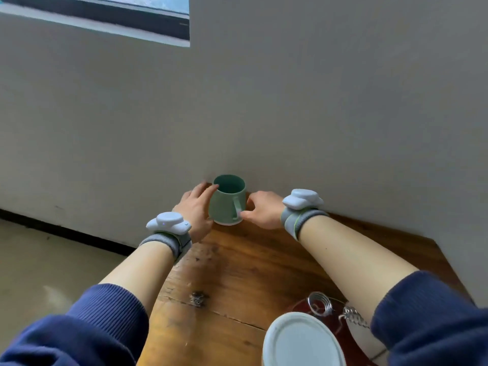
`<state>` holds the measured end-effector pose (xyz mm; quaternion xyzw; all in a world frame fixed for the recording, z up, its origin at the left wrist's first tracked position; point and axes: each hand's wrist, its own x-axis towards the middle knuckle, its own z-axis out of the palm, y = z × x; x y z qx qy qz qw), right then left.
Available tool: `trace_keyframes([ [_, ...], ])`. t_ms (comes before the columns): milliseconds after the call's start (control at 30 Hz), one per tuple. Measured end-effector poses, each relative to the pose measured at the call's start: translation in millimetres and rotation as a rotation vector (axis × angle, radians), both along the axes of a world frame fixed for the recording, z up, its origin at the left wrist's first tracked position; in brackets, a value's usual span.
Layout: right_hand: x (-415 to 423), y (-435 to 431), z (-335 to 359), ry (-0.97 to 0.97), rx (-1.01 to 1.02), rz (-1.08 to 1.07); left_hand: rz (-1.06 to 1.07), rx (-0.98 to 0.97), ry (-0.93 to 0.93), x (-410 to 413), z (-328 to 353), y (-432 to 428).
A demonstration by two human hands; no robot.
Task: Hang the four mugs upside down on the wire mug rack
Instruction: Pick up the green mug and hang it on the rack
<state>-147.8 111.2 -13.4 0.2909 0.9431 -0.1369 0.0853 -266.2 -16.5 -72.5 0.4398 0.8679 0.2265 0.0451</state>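
Observation:
A green mug (224, 204) stands upright on the wooden table (237, 273), close to the grey wall, with its handle facing me. My left hand (196, 211) is cupped against the mug's left side. My right hand (261, 210) pinches the handle from the right. At the bottom right, the white base of an upside-down mug (301, 342) sits on the wire mug rack (320, 303), whose coiled metal tips and dark red base show beside it. My right sleeve hides part of the rack.
The grey wall (317, 114) rises directly behind the green mug. The table's left edge drops off to a light floor (39, 260). Both wrists carry grey bands with white trackers.

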Motion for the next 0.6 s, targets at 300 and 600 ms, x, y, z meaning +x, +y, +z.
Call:
trace_keyframes([
  [300, -42.2, 14.1, -43.5, -0.031, -0.138, -0.088, -0.12, -0.051, 0.1, -18.4, -31.0, 6.2],
  [600, -1.1, -5.1, 20.5, 0.09, -0.164, -0.069, -0.158, 0.15, 0.095, 19.5, -1.9, -14.7],
])
